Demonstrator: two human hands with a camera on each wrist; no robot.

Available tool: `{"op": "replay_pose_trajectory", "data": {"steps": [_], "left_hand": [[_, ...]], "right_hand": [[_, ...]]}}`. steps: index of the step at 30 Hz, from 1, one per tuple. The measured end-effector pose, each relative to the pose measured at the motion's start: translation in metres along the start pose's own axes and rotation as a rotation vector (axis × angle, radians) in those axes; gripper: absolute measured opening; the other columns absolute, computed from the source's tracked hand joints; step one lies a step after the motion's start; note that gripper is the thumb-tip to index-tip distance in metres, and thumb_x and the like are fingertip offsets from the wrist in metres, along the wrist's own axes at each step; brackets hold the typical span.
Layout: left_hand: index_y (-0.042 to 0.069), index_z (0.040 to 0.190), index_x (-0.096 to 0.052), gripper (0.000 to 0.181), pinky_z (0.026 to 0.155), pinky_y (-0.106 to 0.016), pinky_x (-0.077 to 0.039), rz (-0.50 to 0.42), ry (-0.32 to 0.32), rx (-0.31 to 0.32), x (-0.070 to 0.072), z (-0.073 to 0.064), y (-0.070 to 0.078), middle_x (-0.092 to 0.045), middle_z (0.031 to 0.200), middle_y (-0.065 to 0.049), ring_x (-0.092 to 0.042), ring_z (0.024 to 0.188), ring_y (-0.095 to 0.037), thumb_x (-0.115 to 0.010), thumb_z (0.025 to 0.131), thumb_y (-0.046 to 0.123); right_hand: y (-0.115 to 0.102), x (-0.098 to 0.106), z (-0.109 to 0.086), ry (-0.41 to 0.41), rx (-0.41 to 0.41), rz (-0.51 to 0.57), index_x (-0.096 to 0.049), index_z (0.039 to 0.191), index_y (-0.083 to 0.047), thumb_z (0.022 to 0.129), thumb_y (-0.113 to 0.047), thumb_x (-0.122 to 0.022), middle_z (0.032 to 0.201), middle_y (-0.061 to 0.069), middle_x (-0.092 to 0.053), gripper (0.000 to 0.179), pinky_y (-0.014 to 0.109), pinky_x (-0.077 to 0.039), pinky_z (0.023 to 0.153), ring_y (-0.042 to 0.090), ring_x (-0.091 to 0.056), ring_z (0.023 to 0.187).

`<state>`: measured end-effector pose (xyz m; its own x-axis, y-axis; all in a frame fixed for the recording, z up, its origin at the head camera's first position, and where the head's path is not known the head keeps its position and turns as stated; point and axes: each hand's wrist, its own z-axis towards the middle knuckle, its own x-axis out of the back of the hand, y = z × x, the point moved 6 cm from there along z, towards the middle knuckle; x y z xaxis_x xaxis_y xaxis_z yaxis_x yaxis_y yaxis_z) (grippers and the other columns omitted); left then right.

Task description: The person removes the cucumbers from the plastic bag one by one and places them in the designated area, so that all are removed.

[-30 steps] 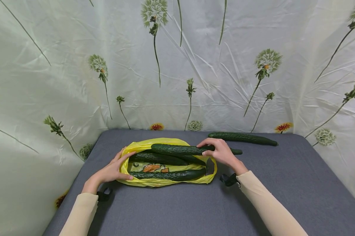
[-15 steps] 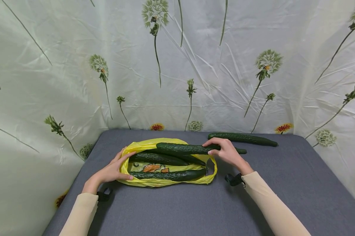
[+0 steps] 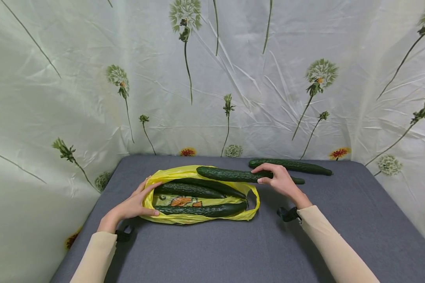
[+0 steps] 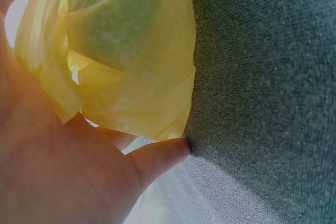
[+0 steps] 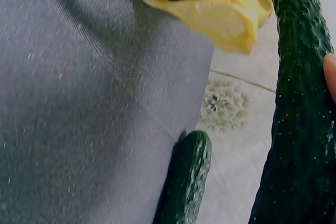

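My left hand (image 3: 132, 206) holds the left end of a yellow plastic bag (image 3: 191, 219), thumb at the front rim and fingers at the back. The left wrist view shows the thin bag (image 4: 147, 98) between thumb and palm. Inside the open mouth lie a front cucumber (image 3: 202, 210), a middle cucumber (image 3: 187, 190) and a rear cucumber (image 3: 219, 186). My right hand (image 3: 280, 181) pinches another long cucumber (image 3: 230, 174) from above, over the bag's back rim, its right end past the bag. In the right wrist view, this cucumber (image 5: 302, 87) stands close to the camera.
One more cucumber (image 3: 294, 166) lies by the far edge of the grey cloth-covered table (image 3: 212, 255), behind my right hand. A white curtain (image 3: 205, 78) printed with dandelions hangs behind and along the sides. Black straps (image 3: 288, 214) circle both wrists.
My right hand has moved to the right and slightly away from me, carrying its cucumber along and uncovering more of the rear one in the bag. My left hand and the bag have stayed put.
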<state>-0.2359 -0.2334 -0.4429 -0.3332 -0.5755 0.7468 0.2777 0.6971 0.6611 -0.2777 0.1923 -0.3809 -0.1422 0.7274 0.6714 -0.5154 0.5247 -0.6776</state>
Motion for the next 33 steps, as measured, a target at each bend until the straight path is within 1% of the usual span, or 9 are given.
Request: {"op": "replay_pose_trajectory", "data": {"steps": [5, 9, 12, 20, 25, 28, 31, 33], "left_hand": [[0.013, 0.151, -0.03, 0.094, 0.092, -0.075, -0.022, 0.013, 0.005, -0.009, 0.0, 0.0, 0.0, 0.004, 0.154, -0.027, -0.001, 0.136, -0.054, -0.079, 0.076, 0.042], [0.013, 0.15, -0.03, 0.094, 0.092, -0.075, -0.021, 0.014, 0.007, -0.009, 0.001, 0.001, 0.0, 0.004, 0.154, -0.028, 0.0, 0.137, -0.054, -0.079, 0.076, 0.042], [0.014, 0.151, -0.03, 0.094, 0.092, -0.076, -0.021, 0.006, 0.007, -0.004, 0.001, 0.001, 0.0, 0.004, 0.154, -0.028, 0.002, 0.137, -0.054, -0.079, 0.076, 0.042], [0.013, 0.151, -0.029, 0.094, 0.092, -0.075, -0.021, 0.012, 0.005, -0.007, -0.001, 0.001, 0.0, 0.004, 0.154, -0.028, 0.0, 0.137, -0.054, -0.079, 0.076, 0.042], [0.012, 0.15, -0.03, 0.094, 0.092, -0.075, -0.022, 0.008, 0.004, -0.008, -0.001, 0.0, 0.001, 0.004, 0.154, -0.029, 0.0, 0.136, -0.055, -0.079, 0.076, 0.042], [0.011, 0.15, -0.03, 0.094, 0.092, -0.076, -0.022, 0.008, 0.005, -0.012, -0.001, 0.0, 0.001, 0.004, 0.154, -0.029, -0.001, 0.136, -0.055, -0.079, 0.076, 0.042], [0.011, 0.15, -0.03, 0.094, 0.092, -0.075, -0.022, 0.009, 0.006, -0.015, -0.001, 0.0, 0.001, 0.004, 0.154, -0.029, -0.002, 0.136, -0.055, -0.079, 0.076, 0.042], [0.012, 0.15, -0.03, 0.094, 0.092, -0.075, -0.022, 0.01, 0.006, -0.014, -0.001, 0.0, 0.001, 0.004, 0.154, -0.028, -0.001, 0.136, -0.055, -0.079, 0.076, 0.042]], "right_hand": [[0.005, 0.007, -0.003, 0.01, -0.031, -0.018, -0.071, 0.108, -0.01, 0.085, -0.001, -0.07, 0.111, 0.008, -0.067, 0.025, 0.052, -0.045, 0.086, 0.031, -0.059, 0.107], [0.01, 0.013, -0.006, 0.011, -0.056, -0.013, -0.071, 0.11, -0.01, 0.085, -0.002, -0.069, 0.112, 0.009, -0.067, 0.026, 0.053, -0.044, 0.089, 0.032, -0.057, 0.109], [0.015, 0.016, -0.008, 0.015, -0.066, -0.018, -0.071, 0.11, -0.009, 0.085, -0.002, -0.069, 0.112, 0.01, -0.066, 0.026, 0.054, -0.044, 0.088, 0.032, -0.058, 0.108], [0.027, 0.026, -0.012, 0.024, -0.084, -0.071, -0.071, 0.109, -0.009, 0.085, -0.001, -0.07, 0.111, 0.011, -0.067, 0.025, 0.055, -0.044, 0.086, 0.034, -0.058, 0.106], [0.033, 0.031, -0.016, 0.021, -0.094, -0.084, -0.071, 0.108, -0.009, 0.085, -0.003, -0.07, 0.111, 0.012, -0.067, 0.024, 0.053, -0.046, 0.083, 0.032, -0.06, 0.101], [0.037, 0.035, -0.018, 0.019, -0.102, -0.099, -0.071, 0.109, -0.008, 0.086, -0.004, -0.07, 0.111, 0.013, -0.066, 0.023, 0.052, -0.046, 0.08, 0.03, -0.061, 0.095], [0.04, 0.038, -0.021, 0.018, -0.111, -0.105, -0.07, 0.109, -0.008, 0.086, -0.004, -0.069, 0.111, 0.014, -0.066, 0.023, 0.052, -0.046, 0.08, 0.031, -0.061, 0.095], [0.042, 0.04, -0.022, 0.021, -0.122, -0.11, -0.07, 0.109, -0.008, 0.086, -0.004, -0.069, 0.111, 0.014, -0.066, 0.024, 0.054, -0.046, 0.081, 0.033, -0.06, 0.099]]}}
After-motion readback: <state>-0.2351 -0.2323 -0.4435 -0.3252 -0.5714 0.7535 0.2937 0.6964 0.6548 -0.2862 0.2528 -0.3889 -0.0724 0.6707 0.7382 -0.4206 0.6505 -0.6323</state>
